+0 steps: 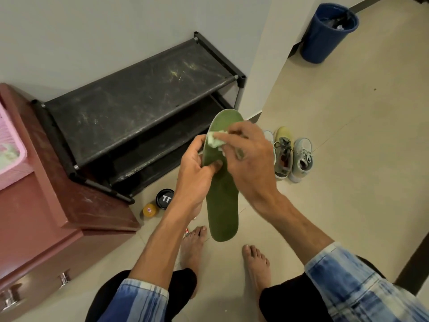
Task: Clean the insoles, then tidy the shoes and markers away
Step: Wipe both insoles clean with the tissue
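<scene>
A green insole (222, 203) is held upright in front of me, toe end up. My left hand (194, 175) grips its left edge, thumb on the face. My right hand (247, 159) pinches a crumpled pale green wipe (214, 141) against the insole's upper part. On the floor to the right stands a pair of shoes: an olive-yellow one (283, 151) and a pale grey one (301, 159), laces loose. Part of another pale shoe shows behind my right hand. A small red marker tip (186, 232) peeks out by my left foot.
A black two-tier shoe rack (139, 103) stands against the wall, dusty on top. A brown cabinet (46, 205) with a pink basket (9, 147) is at left. A black tin (165, 199) and a yellow tin (150, 210) lie on the tiles. A blue bin (327, 33) stands far right.
</scene>
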